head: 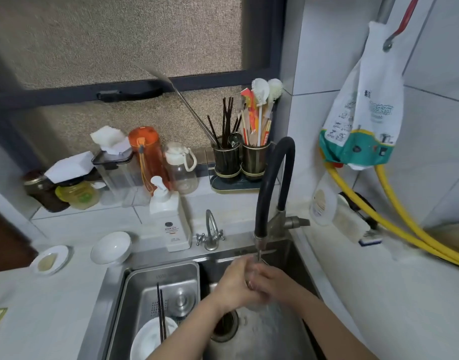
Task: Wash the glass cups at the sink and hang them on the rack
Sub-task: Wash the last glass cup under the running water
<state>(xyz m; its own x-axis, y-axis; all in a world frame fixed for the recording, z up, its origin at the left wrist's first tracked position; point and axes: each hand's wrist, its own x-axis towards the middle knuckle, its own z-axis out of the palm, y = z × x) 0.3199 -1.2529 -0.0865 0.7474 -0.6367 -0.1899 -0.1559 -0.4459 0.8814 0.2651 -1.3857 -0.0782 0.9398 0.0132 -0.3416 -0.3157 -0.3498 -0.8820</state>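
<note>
Both hands over the sink (296, 258), under the black tap (261, 245). Left hand (235, 284) and right hand (271, 280) wrapped around a glass cup (253, 275), fingers curled and pressed together on it. Cup mostly hidden between the palms. Beside, a steel tray (134, 281) with plate (147, 339) and chopsticks (161, 315).

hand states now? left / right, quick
Left hand: curled round the glass cup under the faucet.
Right hand: also gripping the glass cup, from the other side.
</note>
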